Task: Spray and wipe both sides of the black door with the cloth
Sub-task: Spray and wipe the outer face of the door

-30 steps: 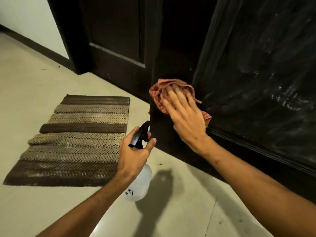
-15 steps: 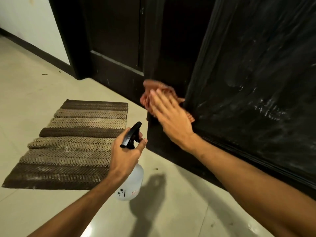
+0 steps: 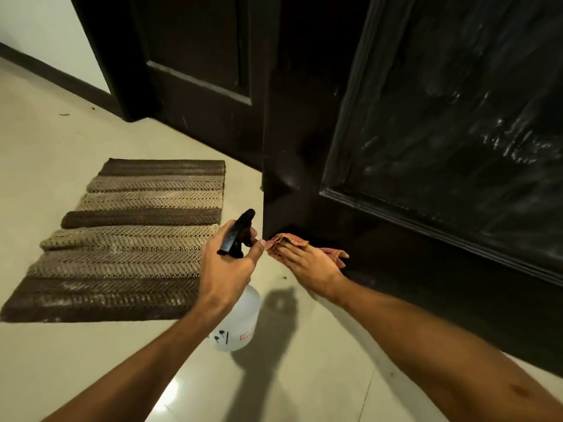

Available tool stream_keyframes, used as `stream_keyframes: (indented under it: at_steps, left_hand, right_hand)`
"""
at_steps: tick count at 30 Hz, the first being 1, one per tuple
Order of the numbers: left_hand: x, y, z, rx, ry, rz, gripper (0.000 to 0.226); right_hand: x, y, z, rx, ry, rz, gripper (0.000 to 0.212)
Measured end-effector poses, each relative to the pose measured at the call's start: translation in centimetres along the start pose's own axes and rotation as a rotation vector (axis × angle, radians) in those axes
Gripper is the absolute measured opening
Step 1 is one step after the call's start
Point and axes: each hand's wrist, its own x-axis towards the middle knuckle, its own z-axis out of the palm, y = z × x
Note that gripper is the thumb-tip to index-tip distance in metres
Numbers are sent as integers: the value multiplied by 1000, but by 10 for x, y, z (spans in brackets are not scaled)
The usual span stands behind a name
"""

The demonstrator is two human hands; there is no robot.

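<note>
The black door [image 3: 451, 123] stands open at the right, its panel streaked with wet marks. My right hand [image 3: 307, 264] presses a crumpled reddish cloth [image 3: 286, 242] flat against the door's bottom corner, close to the floor, fingers straight. My left hand [image 3: 227, 266] grips the black trigger head of a white spray bottle [image 3: 239, 321], which hangs just left of the cloth, nozzle pointing up and away.
A brown and beige striped mat [image 3: 131, 239] lies on the pale tiled floor [image 3: 61, 360] to the left. Behind it stand a second dark door [image 3: 195, 56] and its frame, with a white wall [image 3: 39, 22] and dark skirting at far left.
My right hand has wiped the cloth down the door's edge, from mid-height to the bottom corner. The left hand with the bottle has stayed about where it was.
</note>
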Motion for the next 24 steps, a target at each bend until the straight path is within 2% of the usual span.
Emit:
stream_keyframes:
  at_steps: [4, 10, 12, 15, 18, 20, 22, 24]
  left_hand:
    - [2, -5, -4, -3, 15, -34, 18]
    - [-13, 7, 11, -57, -19, -55, 12]
    - [-15, 8, 17, -43, -25, -57, 13]
    - [-24, 15, 41, -52, -60, -55, 15]
    - [-29, 18, 60, -66, -99, -70, 14]
    - [-33, 23, 81, -55, -137, -59, 13]
    - [-37, 31, 96, -49, -153, -48, 13]
    - [-46, 37, 120, -40, -196, -48, 13]
  right_hand:
    - [-37, 13, 16, 138, 64, 9, 63]
    - [-150, 25, 58, 161, -141, 20, 71]
    - [-195, 35, 78, 62, -151, -11, 73]
    - [-249, 43, 126, -48, -94, 16, 89]
    - [-246, 42, 146, -67, 4, 74, 111]
    - [-235, 42, 129, -53, 117, 117, 102]
    - [-207, 35, 108, -97, 223, 58, 77]
    - [-188, 29, 100, -82, 191, 59, 62]
